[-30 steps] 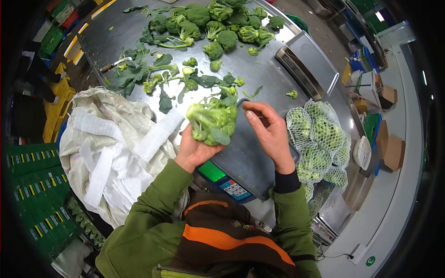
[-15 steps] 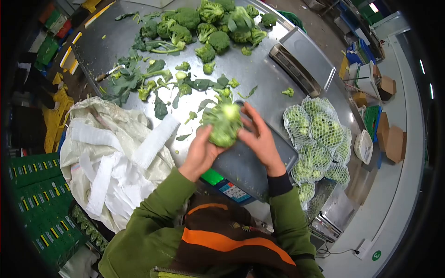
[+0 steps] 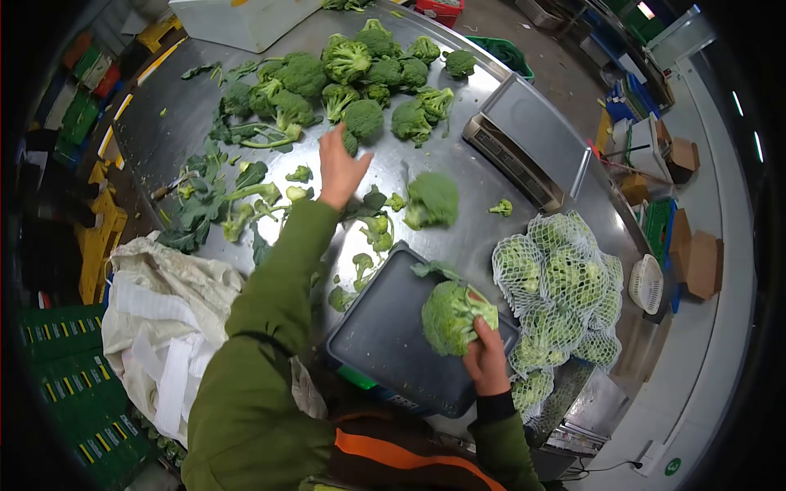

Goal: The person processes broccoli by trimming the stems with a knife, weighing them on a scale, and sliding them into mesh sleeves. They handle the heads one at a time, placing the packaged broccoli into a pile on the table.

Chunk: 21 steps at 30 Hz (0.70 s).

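My right hand (image 3: 486, 362) grips a broccoli head (image 3: 453, 316) and holds it down on the dark weighing pan of the scale (image 3: 385, 340) in front of me. My left hand (image 3: 338, 168) is stretched out over the steel table (image 3: 458, 168), fingers apart and holding nothing, just short of the pile of broccoli heads (image 3: 352, 78) at the far side. A single broccoli head (image 3: 432, 199) lies on the table between the pile and the scale. Cut leaves and stalk pieces (image 3: 221, 200) are strewn to the left of my arm.
Net bags full of broccoli (image 3: 561, 286) lie right of the scale. A second scale (image 3: 528, 139) stands further back on the right. A white sack (image 3: 160, 315) sits at the left table edge, a knife (image 3: 168, 188) lies among the leaves, and green crates (image 3: 61, 368) stand below left.
The broccoli head that both hands held has come down onto the scale pan in my right hand. My left hand let go and reached far forward to the pile.
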Available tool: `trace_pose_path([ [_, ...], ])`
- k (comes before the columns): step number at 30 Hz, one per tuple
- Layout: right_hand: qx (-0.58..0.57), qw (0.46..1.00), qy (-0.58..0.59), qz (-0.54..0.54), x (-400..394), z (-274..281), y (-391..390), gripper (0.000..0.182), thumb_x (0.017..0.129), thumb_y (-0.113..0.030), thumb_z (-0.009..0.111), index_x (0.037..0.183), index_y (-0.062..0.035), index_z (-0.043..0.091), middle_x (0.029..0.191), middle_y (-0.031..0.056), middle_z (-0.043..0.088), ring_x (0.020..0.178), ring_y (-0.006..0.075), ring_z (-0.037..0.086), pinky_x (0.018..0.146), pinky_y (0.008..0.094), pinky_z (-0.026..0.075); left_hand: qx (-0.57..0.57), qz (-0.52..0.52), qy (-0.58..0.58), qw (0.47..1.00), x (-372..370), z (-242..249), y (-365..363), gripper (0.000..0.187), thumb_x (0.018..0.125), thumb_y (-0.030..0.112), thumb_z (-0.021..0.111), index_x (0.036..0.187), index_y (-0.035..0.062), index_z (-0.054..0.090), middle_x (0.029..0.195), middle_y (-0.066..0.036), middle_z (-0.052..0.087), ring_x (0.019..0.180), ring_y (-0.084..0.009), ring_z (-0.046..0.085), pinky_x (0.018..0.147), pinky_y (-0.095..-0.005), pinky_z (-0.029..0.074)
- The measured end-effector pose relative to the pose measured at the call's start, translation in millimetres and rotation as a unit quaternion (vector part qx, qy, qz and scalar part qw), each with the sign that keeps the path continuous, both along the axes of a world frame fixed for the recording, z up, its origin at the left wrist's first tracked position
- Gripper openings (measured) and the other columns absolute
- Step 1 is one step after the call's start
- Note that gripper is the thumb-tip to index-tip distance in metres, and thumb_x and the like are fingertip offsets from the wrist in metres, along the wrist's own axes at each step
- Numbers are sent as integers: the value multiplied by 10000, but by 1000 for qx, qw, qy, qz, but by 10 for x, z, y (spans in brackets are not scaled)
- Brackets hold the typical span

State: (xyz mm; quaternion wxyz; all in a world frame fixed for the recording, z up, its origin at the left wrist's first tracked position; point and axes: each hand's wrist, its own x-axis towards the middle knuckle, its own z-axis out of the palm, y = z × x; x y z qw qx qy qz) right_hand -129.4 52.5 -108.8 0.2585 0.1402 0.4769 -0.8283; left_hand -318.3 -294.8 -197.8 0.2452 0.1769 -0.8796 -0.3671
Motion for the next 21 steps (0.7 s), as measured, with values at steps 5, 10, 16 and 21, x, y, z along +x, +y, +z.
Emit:
trace_pose_path([
  [5, -4, 999, -23, -25, 63, 56, 13, 584, 942, -229, 572, 1439, 2, 371, 1376, 157, 492, 1244, 269, 518, 1044, 402, 414, -190, -40, 51, 980, -810, -212, -193, 798, 660, 154, 842, 1362, 83, 471, 1293, -212, 478, 1223, -393, 434, 1048, -442, 377],
  [10, 1, 998, -57, -19, 115, 120, 82, 581, 941, -233, 594, 1431, -1, 386, 1374, 148, 498, 1237, 256, 523, 1027, 396, 430, -118, -59, 18, 991, -671, -343, -1, 706, 638, 90, 791, 1287, 85, 512, 1242, -177, 499, 1157, -394, 453, 996, -456, 399],
  [16, 25, 998, -53, -11, 241, 76, 137, 527, 948, -196, 584, 1411, -4, 418, 1336, 130, 529, 1211, 232, 540, 996, 376, 449, -19, -131, 160, 978, 242, 112, 333, 768, 573, 67, 821, 1252, 64, 463, 1287, -168, 505, 1178, -384, 460, 1010, -437, 394],
  [21, 27, 999, -44, 15, 379, 133, 14, 509, 953, -193, 582, 1401, -6, 431, 1314, 123, 545, 1188, 213, 553, 961, 350, 463, -97, -183, 230, 951, 906, 598, 309, 785, 492, 36, 858, 1191, 133, 514, 1369, -160, 490, 1228, -395, 461, 1004, -476, 394],
])
